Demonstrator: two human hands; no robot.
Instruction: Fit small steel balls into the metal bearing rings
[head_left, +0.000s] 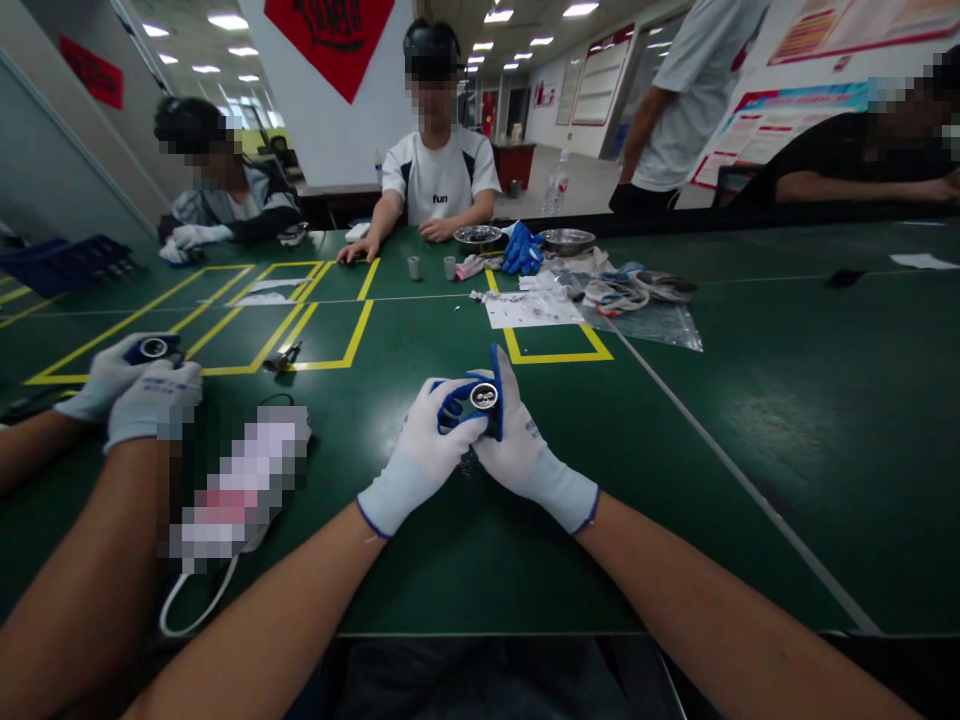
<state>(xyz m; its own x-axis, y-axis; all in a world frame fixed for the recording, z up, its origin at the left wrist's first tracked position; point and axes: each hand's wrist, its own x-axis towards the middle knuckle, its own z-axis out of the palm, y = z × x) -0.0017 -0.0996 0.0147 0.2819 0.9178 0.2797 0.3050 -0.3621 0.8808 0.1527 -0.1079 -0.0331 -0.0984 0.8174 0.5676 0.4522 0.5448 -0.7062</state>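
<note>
Roughly at the centre of the frame, a small round part (484,397) with a bright metal rim sits between the two gloved hands, held above the green desk (750,560). Its round end is turned toward the camera and shows almost as a full circle, with dark openings inside the rim. So its axis seems to run more or less along the line of sight; how far the body reaches behind that face cannot be told, since the gloves cover it.

The left hand (435,430) is curled around the part from the left, narrow, with the thumb below the rim. The right hand (521,440) lies along the part's right side, fingers stretched toward the top of the frame; whether it grips or only steadies, I cannot tell.

At the left of the frame, a neighbour's gloved hands (154,395) hold a similar round piece (154,348), its ringed end also facing the camera. Just right of that, a dark metal piece (283,358) lies on the desk, its long axis slanting from lower left to upper right, near the yellow tape (358,335). Lower left, a blurred-out object (251,470) with a white strap (171,605) slants the same way. Above centre, blue gloves (523,250) lie between two metal bowls (568,240), with white paper (534,310) below them.
</note>
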